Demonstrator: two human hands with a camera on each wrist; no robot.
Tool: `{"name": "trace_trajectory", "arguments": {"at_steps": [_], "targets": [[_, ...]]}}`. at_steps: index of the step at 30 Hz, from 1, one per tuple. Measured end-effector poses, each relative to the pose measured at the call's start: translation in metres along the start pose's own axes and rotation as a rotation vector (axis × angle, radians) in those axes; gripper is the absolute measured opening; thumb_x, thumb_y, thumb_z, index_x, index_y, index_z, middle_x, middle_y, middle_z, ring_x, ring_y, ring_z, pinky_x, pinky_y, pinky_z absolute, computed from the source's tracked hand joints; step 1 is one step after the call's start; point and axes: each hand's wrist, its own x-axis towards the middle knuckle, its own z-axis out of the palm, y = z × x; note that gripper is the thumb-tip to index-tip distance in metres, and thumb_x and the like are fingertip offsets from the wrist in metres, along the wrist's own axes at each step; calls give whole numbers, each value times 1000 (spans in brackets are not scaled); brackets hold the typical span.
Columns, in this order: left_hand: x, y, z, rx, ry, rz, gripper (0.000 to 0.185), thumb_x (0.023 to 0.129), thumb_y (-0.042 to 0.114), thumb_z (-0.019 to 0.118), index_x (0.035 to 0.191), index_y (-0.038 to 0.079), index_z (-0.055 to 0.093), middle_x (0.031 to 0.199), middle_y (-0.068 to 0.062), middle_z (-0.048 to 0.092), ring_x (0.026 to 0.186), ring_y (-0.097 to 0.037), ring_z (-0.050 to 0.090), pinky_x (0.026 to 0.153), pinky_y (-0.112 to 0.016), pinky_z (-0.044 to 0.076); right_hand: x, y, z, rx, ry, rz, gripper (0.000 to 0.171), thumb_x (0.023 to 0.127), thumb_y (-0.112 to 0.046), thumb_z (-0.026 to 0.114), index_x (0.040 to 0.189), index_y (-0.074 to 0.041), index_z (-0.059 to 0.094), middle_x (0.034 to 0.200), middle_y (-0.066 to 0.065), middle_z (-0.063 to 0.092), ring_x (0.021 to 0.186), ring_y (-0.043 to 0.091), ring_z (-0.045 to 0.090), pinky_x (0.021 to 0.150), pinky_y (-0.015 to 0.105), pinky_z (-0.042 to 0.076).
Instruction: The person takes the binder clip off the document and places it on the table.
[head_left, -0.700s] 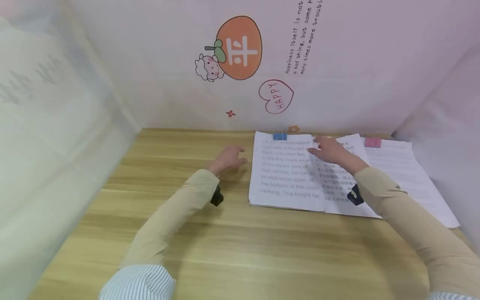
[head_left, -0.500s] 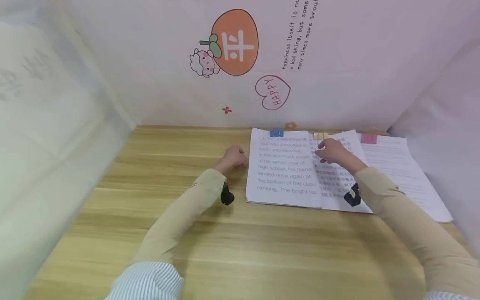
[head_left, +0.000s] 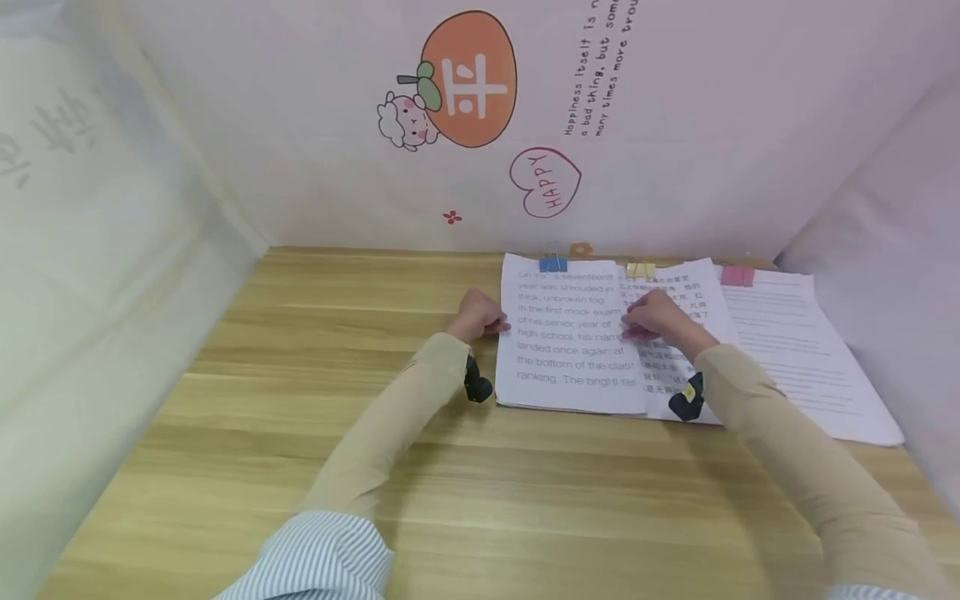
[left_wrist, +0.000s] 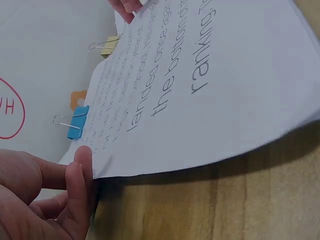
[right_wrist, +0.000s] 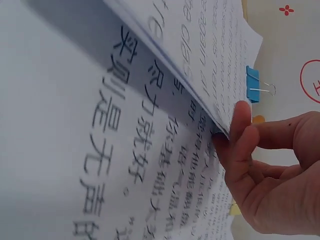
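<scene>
A sheaf of sheets with English print (head_left: 570,342) lies on the wooden desk (head_left: 420,467), held at its far edge by a blue binder clip (head_left: 553,263). My left hand (head_left: 489,321) has its curled fingers on the sheaf's left edge; in the left wrist view the left hand (left_wrist: 82,167) has a fingertip (left_wrist: 84,156) over that edge. My right hand (head_left: 639,325) holds the sheaf's right edge. In the right wrist view the right hand's (right_wrist: 235,132) thumb (right_wrist: 241,120) lifts that edge off a sheaf with Chinese print (right_wrist: 90,165) below it.
The Chinese sheaf (head_left: 686,300) carries a yellow clip (head_left: 640,269). A third sheaf (head_left: 795,350) with a pink clip (head_left: 737,277) lies at the right, by the side wall. A pink backdrop with stickers (head_left: 468,79) stands behind the desk. A pale wall closes the left side.
My left hand has moved right across the desk to the sheaf's left edge. My right hand has drawn back towards me along the sheaf's right edge.
</scene>
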Motion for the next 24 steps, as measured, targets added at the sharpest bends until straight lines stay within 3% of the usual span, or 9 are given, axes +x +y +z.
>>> {"name": "trace_trajectory", "arguments": {"at_steps": [5, 9, 13, 16, 19, 24], "targets": [[-1, -5, -1, -68, -10, 33, 22, 82, -12, 54, 103, -9, 60, 101, -22, 64, 45, -10, 58, 44, -15, 52, 5, 0, 7, 63, 49, 49, 43, 93, -10, 51, 127, 14, 44, 80, 5, 64, 61, 6, 64, 63, 19, 56], [-5, -8, -4, -105, -42, 45, 32, 86, -9, 53, 118, -8, 56, 111, -25, 61, 49, -10, 60, 48, -15, 54, 7, 1, 13, 114, 64, 76, 48, 94, -11, 49, 135, 10, 38, 101, 14, 59, 61, 4, 63, 63, 18, 56], [-10, -12, -7, -124, -73, 68, 37, 86, -10, 53, 122, -8, 54, 115, -26, 60, 52, -11, 61, 51, -15, 55, 8, 4, 18, 155, 80, 49, 48, 95, -10, 46, 139, 7, 36, 113, 20, 53, 60, 3, 63, 63, 17, 56], [-13, -16, -10, -129, -98, 85, 34, 86, -10, 53, 119, -9, 55, 105, -22, 61, 53, -11, 61, 51, -14, 55, 6, 7, 21, 138, 103, 25, 46, 94, -11, 45, 137, 5, 39, 112, 20, 54, 61, 3, 63, 63, 17, 55], [-15, -19, -15, -143, -136, 87, 35, 87, -10, 52, 121, -10, 54, 107, -24, 62, 55, -11, 62, 50, -13, 54, 0, 12, 24, 138, 108, 7, 46, 94, -12, 45, 137, 4, 39, 101, 12, 61, 63, 3, 64, 66, 18, 54], [-14, -23, -23, -183, -188, 60, 39, 87, -9, 54, 126, -9, 52, 118, -28, 60, 55, -10, 63, 51, -12, 54, -13, 17, 28, 244, 72, 4, 49, 94, -11, 45, 140, 3, 35, 76, -5, 63, 65, 2, 66, 69, 18, 57]]}}
